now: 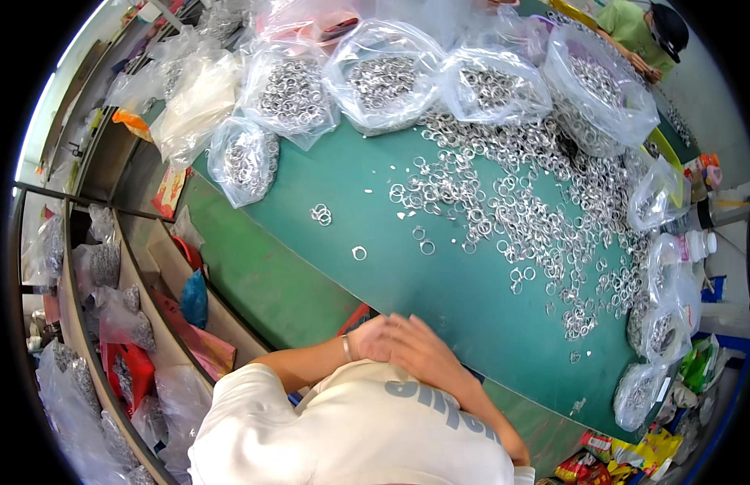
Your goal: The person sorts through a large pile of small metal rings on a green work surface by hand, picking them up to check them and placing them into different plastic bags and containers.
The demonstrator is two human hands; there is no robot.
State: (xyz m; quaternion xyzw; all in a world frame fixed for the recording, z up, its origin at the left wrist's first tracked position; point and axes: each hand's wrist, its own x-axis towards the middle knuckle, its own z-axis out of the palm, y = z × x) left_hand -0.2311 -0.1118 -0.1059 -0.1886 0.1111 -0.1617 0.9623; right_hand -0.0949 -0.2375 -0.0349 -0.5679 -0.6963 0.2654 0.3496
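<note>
Pressed together at the near edge of the green table (440,299), just above the white shirt (351,436): left hand (368,338) and right hand (427,354), the right laid partly over the left. Fingers drawn close, not spread; impossible to tell whether anything small sits between the palms. Thin band (347,347) round the left wrist.

Nearest to the hands on the far side, one single metal ring (359,253) lying alone on bare green, apart from everything. A little farther and to the left, a small linked cluster of rings (321,214). Just left of the hands, a red edge (356,315) poking out below the table rim.

Farther and to the right, a wide scatter of loose rings (537,218), thick toward the far right and thinning toward the middle. Along the far edge, a row of clear plastic bags of rings (383,77), mouths open; one smaller bag (244,158) at the far left, more small bags (662,323) down the right side. Shelves (108,283) with further filled bags to the left. Another person (646,32) at the far right corner.

Likely risks, as a judgement: stray rings near the table's near edge knocked to the floor by a forearm sweep; the scatter's thin margin pushed off the right side; an open bag tipped by a far reach, spilling into the pile; tangled rings lifted in clumps instead of singly.
</note>
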